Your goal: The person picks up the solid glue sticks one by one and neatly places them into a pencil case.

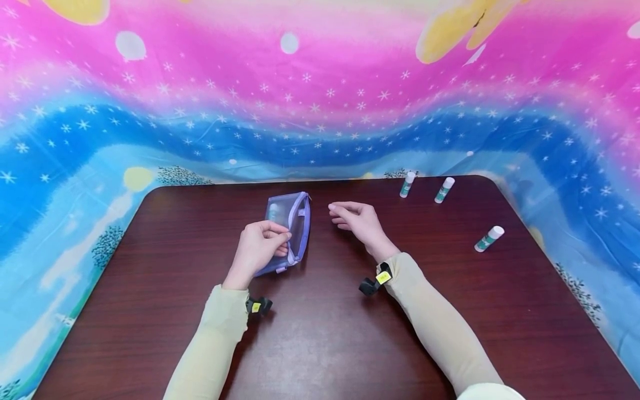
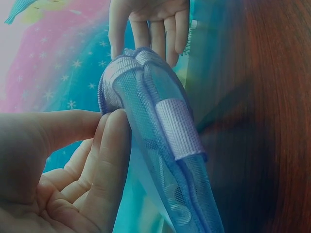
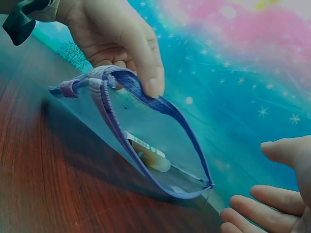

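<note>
My left hand pinches one edge of a purple mesh zipper pouch between thumb and fingers. The pouch's mouth gapes toward the right. Inside it lies a glue stick, seen through the opening in the right wrist view and through the mesh in the head view. My right hand is just right of the pouch, fingers loosely bent, with nothing in it. From the left wrist view, the pouch's lilac side tab faces the camera, and the left thumb and fingers meet at the zipper edge.
Two glue sticks, one beside another, stand at the back right of the brown table. A third glue stick is nearer the right edge. A colourful patterned cloth surrounds the table.
</note>
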A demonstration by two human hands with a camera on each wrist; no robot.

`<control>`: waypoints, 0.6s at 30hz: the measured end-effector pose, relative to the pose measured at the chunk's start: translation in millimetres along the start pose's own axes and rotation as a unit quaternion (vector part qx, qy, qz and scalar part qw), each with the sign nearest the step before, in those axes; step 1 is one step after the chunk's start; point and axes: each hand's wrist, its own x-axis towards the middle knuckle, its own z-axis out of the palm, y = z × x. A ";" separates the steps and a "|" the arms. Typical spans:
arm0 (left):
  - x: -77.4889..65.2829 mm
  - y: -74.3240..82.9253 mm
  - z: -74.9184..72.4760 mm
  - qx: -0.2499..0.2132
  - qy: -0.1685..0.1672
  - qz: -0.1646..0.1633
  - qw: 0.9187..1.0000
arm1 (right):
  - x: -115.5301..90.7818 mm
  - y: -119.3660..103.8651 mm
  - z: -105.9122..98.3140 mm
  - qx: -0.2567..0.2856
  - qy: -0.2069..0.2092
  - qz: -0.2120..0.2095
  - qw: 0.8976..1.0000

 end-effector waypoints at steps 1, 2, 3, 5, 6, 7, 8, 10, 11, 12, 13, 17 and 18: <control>-0.1 -0.1 -0.1 -0.001 -0.001 0.001 1.000 | -0.7 -0.5 -1.5 0.002 0.000 -0.003 1.000; -0.1 -0.2 -0.1 -0.002 -0.001 0.001 1.000 | -1.2 -1.0 -3.0 0.003 0.001 -0.004 1.000; -0.1 -0.2 -0.1 -0.004 -0.002 0.001 1.000 | -1.7 -1.4 -4.6 0.004 0.003 -0.005 1.000; -0.1 -0.4 -0.2 -0.004 -0.002 0.001 1.000 | -2.8 -2.4 -7.6 0.006 0.006 -0.006 1.000; 0.0 -0.5 -0.3 -0.005 -0.003 0.001 1.000 | -3.2 -2.9 -9.3 0.003 0.008 -0.007 1.000; 0.1 -0.6 -0.3 -0.005 -0.002 0.001 1.000 | -3.7 -3.5 -10.8 0.004 0.010 -0.007 1.000; 0.2 -0.6 -0.3 -0.004 -0.002 0.001 1.000 | -4.1 -3.8 -12.5 0.004 0.013 -0.007 1.000; 0.2 -0.8 -0.6 -0.002 -0.002 0.001 1.000 | -5.4 -4.7 -16.0 0.004 0.014 -0.010 1.000; 0.2 -0.8 -0.6 -0.002 -0.002 0.002 1.000 | -6.0 -5.0 -17.8 0.005 0.014 -0.012 1.000; 0.1 -0.8 -0.7 -0.002 -0.002 0.002 1.000 | -6.6 -5.3 -19.7 0.005 0.014 -0.014 1.000; 0.1 -0.8 -0.7 -0.002 -0.003 0.001 1.000 | -7.5 -5.7 -21.6 0.006 0.015 -0.014 1.000; -0.2 -0.6 -0.8 -0.002 -0.004 0.001 1.000 | -10.5 -6.9 -30.5 0.007 0.017 -0.017 1.000; -0.3 -0.5 -0.9 -0.002 -0.004 0.001 1.000 | -11.2 -7.2 -32.9 0.006 0.019 -0.017 1.000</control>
